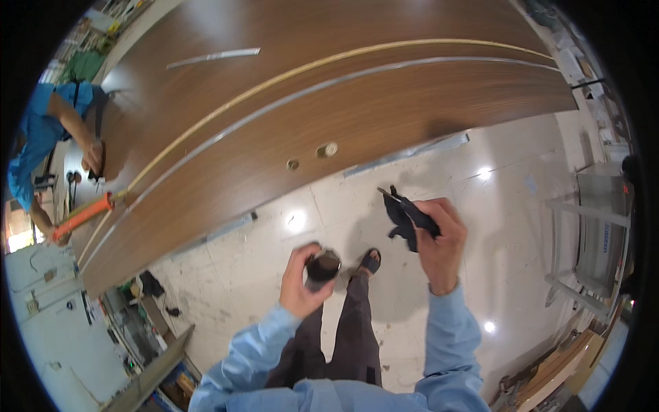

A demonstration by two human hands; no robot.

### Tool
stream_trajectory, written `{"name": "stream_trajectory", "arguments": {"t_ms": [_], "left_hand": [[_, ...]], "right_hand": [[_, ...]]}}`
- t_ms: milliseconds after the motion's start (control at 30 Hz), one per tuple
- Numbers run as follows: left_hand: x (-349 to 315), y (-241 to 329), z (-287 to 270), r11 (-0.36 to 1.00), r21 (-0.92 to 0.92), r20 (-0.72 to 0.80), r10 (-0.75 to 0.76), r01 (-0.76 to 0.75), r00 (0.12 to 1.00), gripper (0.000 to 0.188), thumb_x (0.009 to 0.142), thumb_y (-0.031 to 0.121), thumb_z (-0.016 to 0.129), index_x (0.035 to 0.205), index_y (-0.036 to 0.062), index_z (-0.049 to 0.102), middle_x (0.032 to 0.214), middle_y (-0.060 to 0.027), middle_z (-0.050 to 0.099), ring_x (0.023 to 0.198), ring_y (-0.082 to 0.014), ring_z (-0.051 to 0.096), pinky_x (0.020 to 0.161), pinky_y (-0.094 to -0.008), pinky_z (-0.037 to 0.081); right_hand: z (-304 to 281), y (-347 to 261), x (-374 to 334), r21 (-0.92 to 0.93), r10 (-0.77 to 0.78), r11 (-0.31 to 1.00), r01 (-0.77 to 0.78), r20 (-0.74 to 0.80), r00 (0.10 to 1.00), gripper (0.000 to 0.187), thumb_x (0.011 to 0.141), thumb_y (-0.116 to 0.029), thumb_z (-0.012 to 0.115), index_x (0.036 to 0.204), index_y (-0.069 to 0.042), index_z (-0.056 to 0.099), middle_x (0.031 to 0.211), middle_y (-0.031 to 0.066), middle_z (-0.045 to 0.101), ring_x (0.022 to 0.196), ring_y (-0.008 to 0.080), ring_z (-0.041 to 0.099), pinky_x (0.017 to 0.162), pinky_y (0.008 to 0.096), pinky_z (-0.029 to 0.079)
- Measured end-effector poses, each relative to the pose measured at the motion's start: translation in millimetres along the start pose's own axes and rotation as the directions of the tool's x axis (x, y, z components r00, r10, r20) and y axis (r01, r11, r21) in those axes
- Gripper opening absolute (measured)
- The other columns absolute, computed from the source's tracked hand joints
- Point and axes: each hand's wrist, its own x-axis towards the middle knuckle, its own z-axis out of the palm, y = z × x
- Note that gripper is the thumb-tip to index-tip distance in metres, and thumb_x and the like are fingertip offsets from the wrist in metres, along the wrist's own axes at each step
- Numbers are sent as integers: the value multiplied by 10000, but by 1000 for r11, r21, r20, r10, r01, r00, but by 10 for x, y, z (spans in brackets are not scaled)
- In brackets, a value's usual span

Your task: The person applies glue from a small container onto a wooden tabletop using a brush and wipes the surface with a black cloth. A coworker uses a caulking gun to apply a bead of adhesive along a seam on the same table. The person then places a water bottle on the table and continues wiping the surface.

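Note:
My left hand [298, 283] is closed round a small dark, round container [322, 266], whose dark top faces up. Off to the right, my right hand [443, 240] grips a slim tool [405, 203] with a narrow tip pointing up and left; its exact kind is unclear. A crumpled black cloth [403, 230] hangs from the same hand. Both hands are held over the floor, apart from each other. Ahead of them lies a long brown wood-grain panel [412, 96] with a small round hole [293, 165] and a round metal fitting [329, 149] near its close edge.
A co-worker in a blue shirt [34, 137] stands at the left end of the panel, one hand by a long orange tool [82, 216]. A thin metal strip [216, 58] lies on the panel. Grey metal frames [594, 237] stand right; wooden boards [559, 371] lie at lower right.

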Motion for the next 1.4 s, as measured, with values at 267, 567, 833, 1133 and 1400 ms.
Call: {"name": "stream_trajectory", "arguments": {"t_ms": [267,567,833,1133,1400], "left_hand": [[554,71,283,995,3,18,102,-102,995,705,692,24,837,1336,46,550,1308,-170,585,1194,-345,613,1022,-402,515],[677,233,460,975,165,112,132,-149,985,781,652,37,841,1370,79,536,1365,-166,543,1206,-408,569,1015,-440,519],[687,228,535,986,144,73,80,-90,994,757,671,44,844,1363,84,540,1362,-172,549,1214,-411,572,1014,-439,521],[748,213,561,988,105,20,115,-116,993,728,686,24,843,1348,71,544,1334,-188,576,1198,-403,600,1016,-426,521],[780,219,576,990,81,5,113,-113,994,714,681,9,848,1329,59,554,1324,-180,589,1194,-385,610,1018,-415,525]], "right_hand": [[-146,-389,-136,-322,-152,891,319,450,880,298,719,44,760,975,-68,657,956,85,562,912,301,622,707,421,524],[67,-194,-92,-436,-43,842,319,536,843,198,757,0,753,911,-19,630,942,101,564,911,314,624,679,437,542],[-54,-113,-90,-362,-11,909,206,473,881,295,732,74,759,985,-37,657,935,112,572,881,347,628,723,446,510],[-267,-30,-54,-242,14,965,104,441,897,323,722,113,754,995,-40,672,896,112,596,771,322,634,646,404,508],[-349,26,-51,-231,74,973,23,403,912,221,788,94,732,993,19,700,853,125,629,724,280,662,625,356,507]]}}
